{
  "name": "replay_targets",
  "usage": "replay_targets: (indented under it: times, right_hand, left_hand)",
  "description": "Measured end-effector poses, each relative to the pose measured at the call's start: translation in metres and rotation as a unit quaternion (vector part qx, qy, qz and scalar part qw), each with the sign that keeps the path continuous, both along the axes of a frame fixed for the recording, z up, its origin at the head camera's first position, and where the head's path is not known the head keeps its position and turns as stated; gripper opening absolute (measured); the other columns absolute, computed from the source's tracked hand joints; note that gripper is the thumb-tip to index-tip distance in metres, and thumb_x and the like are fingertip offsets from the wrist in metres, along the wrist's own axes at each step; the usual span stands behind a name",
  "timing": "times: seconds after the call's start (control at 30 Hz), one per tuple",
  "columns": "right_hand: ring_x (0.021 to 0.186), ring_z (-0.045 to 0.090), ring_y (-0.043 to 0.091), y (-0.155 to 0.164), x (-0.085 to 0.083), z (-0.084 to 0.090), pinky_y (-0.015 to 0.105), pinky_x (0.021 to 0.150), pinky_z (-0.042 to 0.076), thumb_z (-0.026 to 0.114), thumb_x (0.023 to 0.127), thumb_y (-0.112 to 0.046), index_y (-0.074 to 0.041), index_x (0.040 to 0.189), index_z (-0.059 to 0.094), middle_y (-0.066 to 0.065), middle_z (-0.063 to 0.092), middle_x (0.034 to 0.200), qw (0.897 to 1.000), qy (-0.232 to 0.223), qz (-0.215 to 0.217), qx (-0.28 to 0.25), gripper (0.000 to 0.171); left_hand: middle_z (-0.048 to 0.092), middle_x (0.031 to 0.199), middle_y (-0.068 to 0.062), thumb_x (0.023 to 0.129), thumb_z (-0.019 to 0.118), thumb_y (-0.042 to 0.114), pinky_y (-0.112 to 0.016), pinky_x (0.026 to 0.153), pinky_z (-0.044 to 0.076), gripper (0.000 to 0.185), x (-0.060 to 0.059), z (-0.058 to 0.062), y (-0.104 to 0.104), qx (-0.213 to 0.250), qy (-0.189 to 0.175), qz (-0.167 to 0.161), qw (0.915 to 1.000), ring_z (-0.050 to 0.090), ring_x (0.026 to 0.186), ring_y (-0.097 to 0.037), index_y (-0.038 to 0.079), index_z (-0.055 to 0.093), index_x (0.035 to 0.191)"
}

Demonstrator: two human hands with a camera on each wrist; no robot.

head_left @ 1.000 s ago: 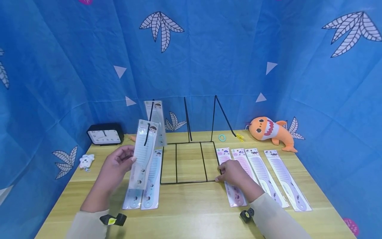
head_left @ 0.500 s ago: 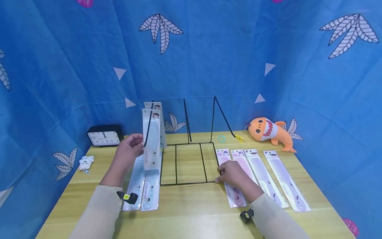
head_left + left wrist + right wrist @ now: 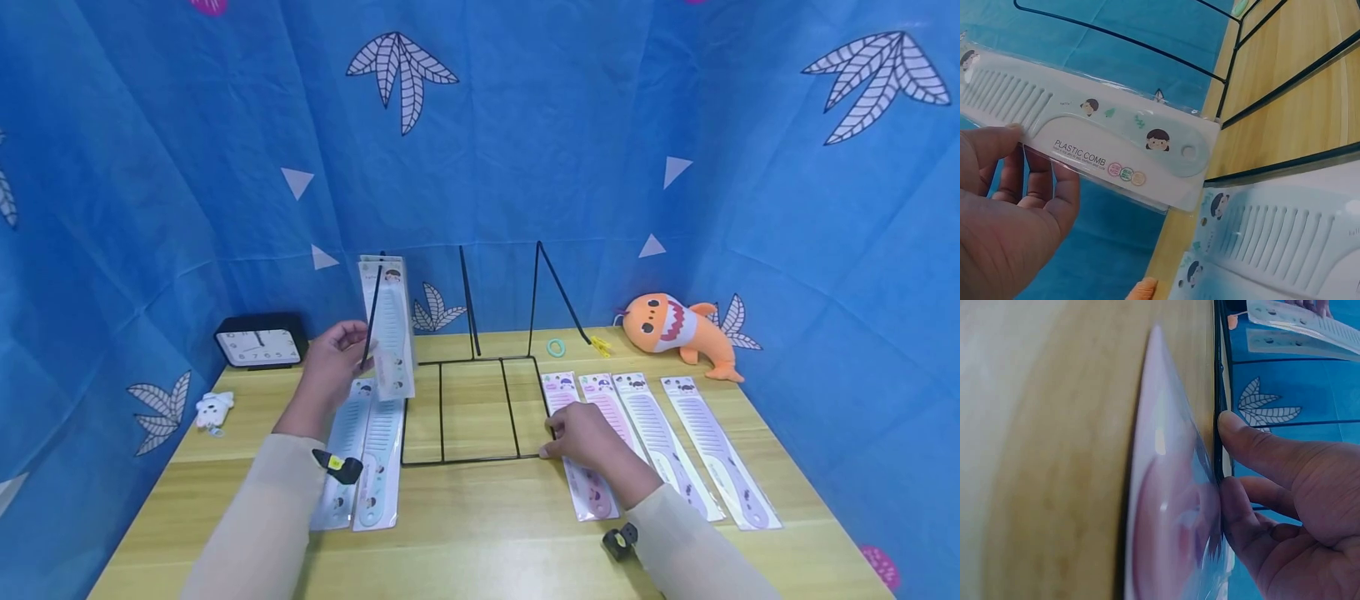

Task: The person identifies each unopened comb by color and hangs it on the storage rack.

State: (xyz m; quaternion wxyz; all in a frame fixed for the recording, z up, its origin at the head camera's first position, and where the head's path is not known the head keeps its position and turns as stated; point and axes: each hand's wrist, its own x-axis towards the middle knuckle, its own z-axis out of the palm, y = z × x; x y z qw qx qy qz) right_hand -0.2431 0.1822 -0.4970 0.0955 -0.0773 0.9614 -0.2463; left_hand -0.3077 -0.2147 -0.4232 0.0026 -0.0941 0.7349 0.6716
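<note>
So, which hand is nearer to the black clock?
Left. The left hand holds a packaged comb just to the right of the black clock. The right hand rests on the wire rack corner, much farther away.

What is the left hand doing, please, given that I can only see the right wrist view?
Observer: The left hand holds a packaged mint comb upright at the wire rack, by its left upright.
Operator: Thank you. Are other combs near it?
Observer: Yes, two more mint combs lie flat on the table, left of the rack's base.
Operator: And what lies beyond my hand?
Observer: The right hand rests over the leftmost pink comb; three more packaged combs lie in a row to its right.
</note>
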Motion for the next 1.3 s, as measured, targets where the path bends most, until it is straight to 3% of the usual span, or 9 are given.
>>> replay_targets:
  times: [0.1, 0.27, 0.83, 1.07, 1.2, 1.3]
  right_hand:
    - [0.078, 0.056, 0.016, 0.001, -0.001, 0.0, 0.028, 0.068, 0.046, 0.099, 0.08, -0.026, -0.013, 0.089, 0.079, 0.001, 0.065, 0.081, 1.0, 0.003, -0.002, 0.001, 0.025]
    - [0.084, 0.059, 0.015, 0.002, -0.001, -0.001, 0.031, 0.077, 0.054, 0.1, 0.077, -0.026, -0.01, 0.115, 0.084, 0.001, 0.073, 0.094, 1.0, 0.004, -0.007, -0.004, 0.044]
    - [0.085, 0.06, 0.017, 0.002, -0.003, -0.002, 0.034, 0.077, 0.054, 0.099, 0.079, -0.027, -0.012, 0.11, 0.084, 0.001, 0.073, 0.093, 1.0, -0.002, -0.002, 0.0, 0.037]
    - [0.095, 0.066, 0.018, 0.002, -0.003, -0.001, 0.043, 0.094, 0.062, 0.099, 0.079, -0.028, -0.01, 0.123, 0.082, 0.005, 0.079, 0.114, 1.0, -0.004, -0.008, 0.002, 0.05]
    - [0.1, 0.068, 0.019, 0.002, -0.002, -0.001, 0.045, 0.098, 0.063, 0.099, 0.079, -0.028, -0.01, 0.124, 0.082, 0.008, 0.08, 0.12, 1.0, -0.007, -0.009, 0.001, 0.051]
    - [0.097, 0.067, 0.018, 0.002, -0.002, 0.0, 0.042, 0.094, 0.063, 0.099, 0.079, -0.028, -0.01, 0.123, 0.082, 0.007, 0.08, 0.117, 1.0, -0.005, -0.008, 0.002, 0.05]
  left_hand:
    - [0.062, 0.141, -0.008, 0.111, 0.066, 0.016, -0.044, 0.118, 0.057, 0.023, -0.006, -0.002, 0.002, 0.007, -0.007, 0.008, 0.9999, 0.058, 0.135, -0.026, 0.017, 0.066, 0.134]
    - [0.064, 0.142, -0.007, 0.109, 0.068, 0.015, -0.045, 0.12, 0.055, 0.022, -0.012, -0.007, 0.003, 0.017, -0.005, 0.014, 0.9997, 0.058, 0.14, -0.026, 0.017, 0.067, 0.131]
    - [0.066, 0.137, -0.008, 0.11, 0.066, 0.014, -0.045, 0.124, 0.052, 0.018, -0.018, -0.012, 0.002, 0.019, 0.013, -0.001, 0.9997, 0.058, 0.137, -0.025, 0.014, 0.067, 0.128]
    - [0.066, 0.142, -0.01, 0.111, 0.065, 0.015, -0.045, 0.124, 0.052, 0.019, -0.016, -0.012, 0.002, 0.013, 0.006, -0.001, 0.9999, 0.058, 0.139, -0.026, 0.014, 0.067, 0.13]
    - [0.065, 0.143, -0.01, 0.111, 0.065, 0.017, -0.045, 0.125, 0.05, 0.018, -0.016, -0.013, 0.0, 0.007, 0.009, 0.0, 0.9999, 0.057, 0.139, -0.026, 0.015, 0.068, 0.129]
    - [0.066, 0.142, -0.009, 0.11, 0.068, 0.021, -0.045, 0.126, 0.049, 0.019, -0.015, -0.013, -0.002, -0.009, 0.014, 0.005, 0.9998, 0.059, 0.138, -0.026, 0.017, 0.068, 0.128]
